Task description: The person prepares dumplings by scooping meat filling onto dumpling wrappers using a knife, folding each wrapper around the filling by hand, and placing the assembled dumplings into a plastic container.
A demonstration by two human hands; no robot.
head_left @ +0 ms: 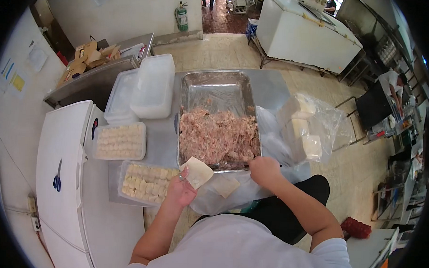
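Observation:
My left hand (182, 191) grips a square dumpling wrapper (198, 173), held up at the near left corner of a metal tray (220, 77). Pinkish minced meat (219, 134) fills the nearer part of that tray. By the tray's near right corner, my right hand (265, 172) is closed; what it grips is mostly hidden. Another wrapper (226, 186) lies on plastic sheeting between my hands. Left of my left hand sits a plastic container (121, 183) with rows of folded dumplings (149, 182).
A second filled container (143, 142) and lidded boxes (153, 87) stand at the table's left. Wrapper stacks (311, 148) in clear plastic are on the right. A white fridge (66, 129) with scissors (57, 176) on it borders the left. Another person (395, 86) is far right.

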